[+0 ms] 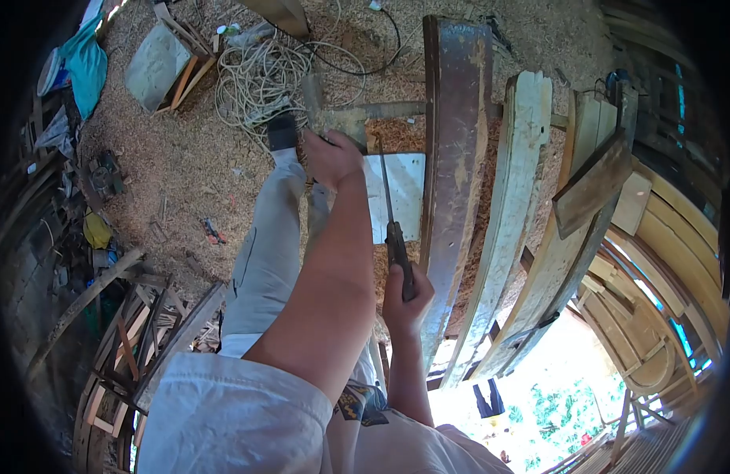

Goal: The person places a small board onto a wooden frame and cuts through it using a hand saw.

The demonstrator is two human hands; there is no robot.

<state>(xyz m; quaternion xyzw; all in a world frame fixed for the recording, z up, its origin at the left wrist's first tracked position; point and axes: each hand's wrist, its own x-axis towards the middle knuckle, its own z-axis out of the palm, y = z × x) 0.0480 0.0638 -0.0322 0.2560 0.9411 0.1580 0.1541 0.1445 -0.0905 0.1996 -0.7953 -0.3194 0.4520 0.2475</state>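
My right hand [404, 300] is wrapped round the dark handle of a long thin tool [387, 189], whose narrow shaft or blade points up and away from me. It passes over a pale flat sheet [408, 197]. My left hand [333, 159] is further forward, its fingers curled at the near edge of a wooden piece [341, 122]; a small dark thing shows at the fingers, too small to make out. A shoe [282, 133] shows just left of that hand.
Long planks, one brown [460, 118] and one whitish [515, 174], lie to the right. Coiled rope [254, 75] is on the sawdust-covered floor [175, 166]. A wooden frame [195, 79] lies upper left; scrap wood [132, 347] stands lower left.
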